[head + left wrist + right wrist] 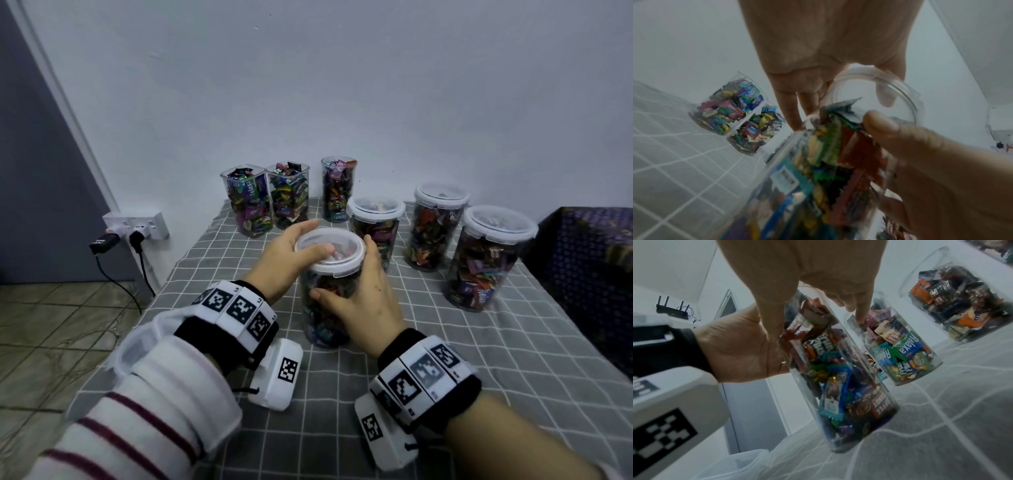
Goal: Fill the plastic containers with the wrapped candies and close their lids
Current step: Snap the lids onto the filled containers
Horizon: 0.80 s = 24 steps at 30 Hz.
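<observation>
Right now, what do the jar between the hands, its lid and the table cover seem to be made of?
Jar: probably clear, glossy hard plastic; the candies show through its wall.
Lid: likely plastic, with a see-through centre, a milky white rim and side clips.
Table cover: looks like matte woven cloth, grey with white checks, wrinkled.

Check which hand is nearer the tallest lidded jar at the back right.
Right. The right hand grips the near jar on the side facing the tallest lidded jar; the left hand, on that jar's lid, sits farther off.
</observation>
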Motion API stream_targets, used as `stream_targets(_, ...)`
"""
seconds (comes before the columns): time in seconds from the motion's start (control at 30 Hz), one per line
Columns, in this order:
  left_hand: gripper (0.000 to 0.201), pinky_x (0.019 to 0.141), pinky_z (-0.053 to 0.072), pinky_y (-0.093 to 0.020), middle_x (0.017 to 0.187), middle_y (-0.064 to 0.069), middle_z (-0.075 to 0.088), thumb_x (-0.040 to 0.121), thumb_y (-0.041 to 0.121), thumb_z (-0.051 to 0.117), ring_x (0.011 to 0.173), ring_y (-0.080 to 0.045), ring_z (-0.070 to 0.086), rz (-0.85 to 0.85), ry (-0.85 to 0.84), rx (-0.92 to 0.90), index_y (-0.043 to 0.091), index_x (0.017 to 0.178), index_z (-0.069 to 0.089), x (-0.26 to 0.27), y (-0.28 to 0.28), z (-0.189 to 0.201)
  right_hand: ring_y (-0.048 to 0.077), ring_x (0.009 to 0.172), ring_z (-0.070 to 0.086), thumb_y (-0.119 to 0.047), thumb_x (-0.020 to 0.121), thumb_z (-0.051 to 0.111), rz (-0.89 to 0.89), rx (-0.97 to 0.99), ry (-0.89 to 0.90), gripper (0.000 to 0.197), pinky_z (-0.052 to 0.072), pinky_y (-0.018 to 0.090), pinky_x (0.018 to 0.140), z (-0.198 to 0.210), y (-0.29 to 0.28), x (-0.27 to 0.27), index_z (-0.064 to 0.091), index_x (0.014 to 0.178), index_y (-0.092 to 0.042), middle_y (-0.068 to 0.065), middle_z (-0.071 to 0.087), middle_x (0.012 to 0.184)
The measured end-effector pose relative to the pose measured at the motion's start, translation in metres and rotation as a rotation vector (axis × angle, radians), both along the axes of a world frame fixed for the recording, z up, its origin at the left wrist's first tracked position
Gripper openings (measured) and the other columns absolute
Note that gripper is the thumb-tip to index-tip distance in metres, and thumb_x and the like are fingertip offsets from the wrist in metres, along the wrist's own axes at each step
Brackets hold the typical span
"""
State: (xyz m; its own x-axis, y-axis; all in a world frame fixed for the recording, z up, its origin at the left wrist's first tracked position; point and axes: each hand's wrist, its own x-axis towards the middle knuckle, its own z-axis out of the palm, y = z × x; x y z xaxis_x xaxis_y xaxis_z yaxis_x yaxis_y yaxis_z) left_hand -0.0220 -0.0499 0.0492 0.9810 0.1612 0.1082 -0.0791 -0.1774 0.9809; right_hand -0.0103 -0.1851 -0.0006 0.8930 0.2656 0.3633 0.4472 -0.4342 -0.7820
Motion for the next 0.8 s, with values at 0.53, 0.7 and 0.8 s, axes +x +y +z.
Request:
stream_targets(0.53, 0.039, 0.084, 0.048, -0.013, 0.116, 0.012, 0.061, 0.099, 0.022, 0.035, 0.097, 0.003, 0.061, -0.21, 0.13, -0.221, 0.023, 0.138, 0.04, -0.015, 0.01, -0.009, 0.012, 0.119, 0.049, -0.03, 0.058, 0.085, 0.176, 0.224, 0.209, 0.085, 0.038, 0.042, 0.107, 0.004, -0.012, 0.012, 0.028, 0.122, -0.031, -0.017, 0.05, 0.118)
stream_targets(0.7, 0.094, 0.083, 0.048, -0.012, 0.118, 0.015, 0.063, 0.047, 0.045, 0.089, 0.108, 0.001, 0.06, -0.332, 0.089, -0.288, 0.03, 0.128, 0.042, -0.015, 0.017, -0.018, 0.01, 0.119, 0.049, -0.043, 0.05, 0.081, 0.194, 0.217, 0.223, 0.09, 0.039, 0.041, 0.107, 0.005, -0.014, 0.013, 0.029, 0.123, -0.032, -0.018, 0.05, 0.121)
stream_targets(0.8, 0.11, 0.084, 0.047, -0.011, 0.124, 0.016, 0.058, 0.037, 0.045, 0.092, 0.113, 0.005, 0.055, -0.35, 0.087, -0.213, 0.032, 0.13, 0.036, -0.013, 0.018, -0.018, 0.01, 0.12, 0.049, -0.043, 0.05, 0.081, 0.191, 0.213, 0.215, 0.094, 0.039, 0.04, 0.106, 0.006, -0.018, 0.012, 0.031, 0.128, -0.025, -0.013, 0.05, 0.124)
